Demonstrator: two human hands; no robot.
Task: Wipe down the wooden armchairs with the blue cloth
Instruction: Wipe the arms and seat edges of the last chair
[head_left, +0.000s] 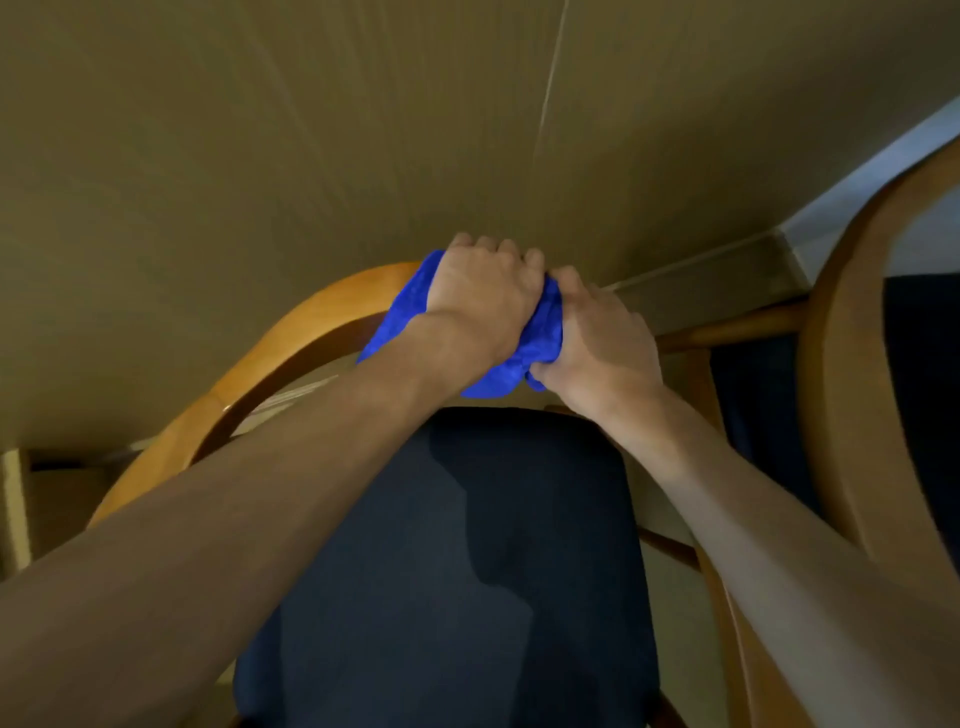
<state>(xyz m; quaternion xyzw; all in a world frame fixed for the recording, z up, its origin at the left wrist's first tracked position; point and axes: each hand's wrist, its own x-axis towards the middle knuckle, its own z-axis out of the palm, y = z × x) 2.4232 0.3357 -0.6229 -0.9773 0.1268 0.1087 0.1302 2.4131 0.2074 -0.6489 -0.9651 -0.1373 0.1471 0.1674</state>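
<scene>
Head view, looking down over 2 bare forearms. I see both hands bunched on the blue cloth (540, 338) at the top of the near armchair's curved wooden back rail (291, 332).

Left hand (480, 296): lies over the cloth on the rail, knuckles up, fingers curled together over the far edge and clamped on the fabric. A flap of cloth hangs out to the left of its wrist, draped on the rail.

Right hand (602, 338): touching the left, just beside it. Its fingers are curled and closed on the gathered end of the cloth; the thumb presses in from above. Fingertips are buried in the folds, so I cannot tell exactly how each one lies.

Cloth: crumpled between the 2 hands, most of it covered by them, a lobe showing below the gap between the wrists.

The dark blue seat cushion (467, 571) sits beneath the forearms. The rail arcs down to the left from the hands.

A second armchair (841, 364) stands just to the right, its wooden arm curving down the frame edge, dark upholstery inside it.

Behind both: a tan wall (260, 130) with a thin vertical seam, and a baseboard (727, 270) running toward the right corner.
</scene>
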